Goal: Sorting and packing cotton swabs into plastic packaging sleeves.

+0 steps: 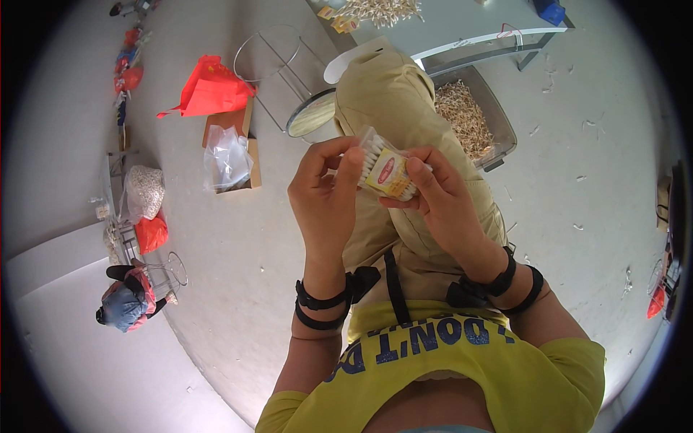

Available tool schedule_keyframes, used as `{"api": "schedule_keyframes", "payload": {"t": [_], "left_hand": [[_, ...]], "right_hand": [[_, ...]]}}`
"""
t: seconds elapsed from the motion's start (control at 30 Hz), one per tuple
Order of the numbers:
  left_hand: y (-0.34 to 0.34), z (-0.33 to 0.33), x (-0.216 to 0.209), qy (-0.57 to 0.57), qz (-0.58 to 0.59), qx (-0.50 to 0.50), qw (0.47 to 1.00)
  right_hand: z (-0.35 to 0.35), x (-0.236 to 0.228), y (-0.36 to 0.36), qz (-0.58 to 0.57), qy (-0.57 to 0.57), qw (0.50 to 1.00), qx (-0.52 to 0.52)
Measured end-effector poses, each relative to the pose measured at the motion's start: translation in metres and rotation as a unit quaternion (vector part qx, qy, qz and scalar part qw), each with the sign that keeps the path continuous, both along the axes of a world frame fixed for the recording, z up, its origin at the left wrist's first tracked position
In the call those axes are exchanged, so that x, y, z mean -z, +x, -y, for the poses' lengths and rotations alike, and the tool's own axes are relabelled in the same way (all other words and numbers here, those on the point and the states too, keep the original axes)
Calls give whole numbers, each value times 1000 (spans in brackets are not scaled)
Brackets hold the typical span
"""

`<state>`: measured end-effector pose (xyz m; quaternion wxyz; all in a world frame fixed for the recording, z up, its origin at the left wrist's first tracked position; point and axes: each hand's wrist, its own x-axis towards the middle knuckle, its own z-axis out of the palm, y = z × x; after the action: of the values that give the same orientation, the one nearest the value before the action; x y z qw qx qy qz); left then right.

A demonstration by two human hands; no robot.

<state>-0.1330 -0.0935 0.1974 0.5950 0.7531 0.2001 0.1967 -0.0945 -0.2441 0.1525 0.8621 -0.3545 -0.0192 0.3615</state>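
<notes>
A small clear plastic pack of cotton swabs [388, 172] with a yellow label and red oval is held above my lap. My right hand [451, 206] grips its right end, thumb on the label and fingers beneath. At the opposite end, my left hand [326, 193] has thumb and index finger closed against the plastic edge, where white swab tips show. Whether that end of the pack is sealed I cannot make out. Both forearms wear black straps.
A grey bin [505, 137] of loose swabs stands beyond my right knee, by a table [462, 29] bearing a swab pile. To the left are a wire-framed stool [310, 112], a red bag [213, 88] and a cardboard box [254, 162] with clear bags. Another person [128, 299] sits far left.
</notes>
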Motion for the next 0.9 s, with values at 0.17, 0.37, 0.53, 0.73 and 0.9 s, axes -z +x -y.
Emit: {"api": "schedule_keyframes", "payload": {"t": [0.17,0.37,0.53,0.73,0.9], "left_hand": [[11,0,2,52,13,10,999],[31,-4,7,73,23,23,997],[32,-8,20,10,58,-10,998],[9,-15,45,304,53,81,948],[-2,-29,57,205,-24,11,978]], "right_hand": [[2,2,3,27,-46,998,20],[10,-2,14,48,-61,997,30],[31,16,62,29,-45,990,131],[100,54,231,207,-59,928,305],[102,101,322,10,-287,890,353]]}}
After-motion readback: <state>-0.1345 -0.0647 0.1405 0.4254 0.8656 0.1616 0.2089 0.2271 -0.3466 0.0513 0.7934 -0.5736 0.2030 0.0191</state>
